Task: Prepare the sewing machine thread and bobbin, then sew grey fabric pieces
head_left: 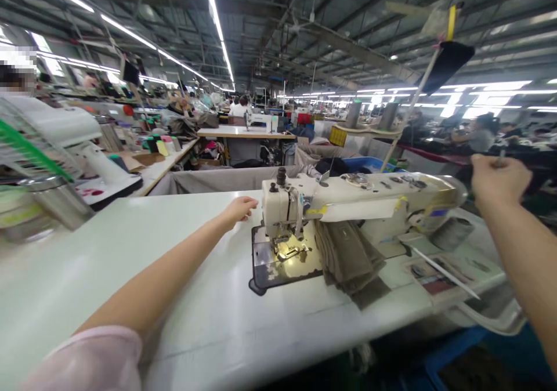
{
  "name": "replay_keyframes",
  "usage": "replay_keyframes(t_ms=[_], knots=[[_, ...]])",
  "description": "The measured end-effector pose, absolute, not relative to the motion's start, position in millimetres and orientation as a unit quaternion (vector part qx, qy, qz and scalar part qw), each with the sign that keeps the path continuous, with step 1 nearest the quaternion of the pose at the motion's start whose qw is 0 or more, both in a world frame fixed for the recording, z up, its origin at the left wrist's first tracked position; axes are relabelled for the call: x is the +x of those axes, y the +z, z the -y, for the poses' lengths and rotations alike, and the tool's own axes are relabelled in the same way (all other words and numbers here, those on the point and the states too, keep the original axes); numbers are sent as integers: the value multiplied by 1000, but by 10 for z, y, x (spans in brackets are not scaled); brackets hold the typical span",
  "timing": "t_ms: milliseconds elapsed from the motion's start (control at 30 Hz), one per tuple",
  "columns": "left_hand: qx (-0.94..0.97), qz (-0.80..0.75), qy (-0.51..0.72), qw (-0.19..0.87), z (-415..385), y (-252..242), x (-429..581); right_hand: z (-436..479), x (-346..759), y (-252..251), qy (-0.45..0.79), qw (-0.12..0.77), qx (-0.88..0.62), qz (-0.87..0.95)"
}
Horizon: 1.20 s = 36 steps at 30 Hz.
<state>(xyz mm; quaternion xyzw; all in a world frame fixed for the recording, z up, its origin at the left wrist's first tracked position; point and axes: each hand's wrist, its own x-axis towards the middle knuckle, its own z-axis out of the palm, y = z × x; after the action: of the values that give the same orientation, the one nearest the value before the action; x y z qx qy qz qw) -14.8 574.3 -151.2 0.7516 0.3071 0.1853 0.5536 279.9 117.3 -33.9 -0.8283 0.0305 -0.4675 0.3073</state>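
Note:
A white sewing machine (361,199) stands on the pale tabletop, its needle area lit over a worn metal plate (289,254). Just left of the machine's head is my left hand (241,210), fingers curled together; whatever they may pinch is too small to see. My right hand (500,179) is raised beyond the machine's right end, closed around something small and dark whose tip shows above the fist. Under the machine's arm lies a stack of olive-brown fabric pieces (348,254), apart from both hands.
A grey thread cone (453,233) and a white stick-like tool (444,272) lie at the machine's right. A steel flask (56,199) stands at the left. Behind the table hangs a grey cloth bin (204,181). A pole (409,115) rises behind the machine. Other people work farther off.

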Motion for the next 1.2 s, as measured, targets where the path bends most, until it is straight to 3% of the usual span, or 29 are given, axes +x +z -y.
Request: replay_keyframes(t_ms=[67,167,367,500,667,867,1100,1200], knots=[[735,-325,221,553,-5634,-1561,-511,-1248,2371,-397,-503,416,-757,27],[719,-328,253,559,-5286,-1641,-986,-1442,1440,-680,-496,499,-693,160],[598,-259,279,706,-4364,-1780,-1166,-2049,-245,-1633,-160,576,-733,323],[538,-211,267,771,-4057,-1815,-1046,-2348,-650,-1945,-50,596,-714,364],[555,-185,264,767,-3980,-1791,-1244,-2499,-659,-1961,-24,620,-706,341],[627,-224,287,688,-3948,-1832,-1766,-2700,-581,-1996,58,689,-685,228],[695,-205,283,628,-3812,-1886,-1704,-3013,-593,-1653,351,765,-499,208],[718,-188,288,606,-3701,-1932,-1581,-3059,-543,-1536,365,782,-457,215]])
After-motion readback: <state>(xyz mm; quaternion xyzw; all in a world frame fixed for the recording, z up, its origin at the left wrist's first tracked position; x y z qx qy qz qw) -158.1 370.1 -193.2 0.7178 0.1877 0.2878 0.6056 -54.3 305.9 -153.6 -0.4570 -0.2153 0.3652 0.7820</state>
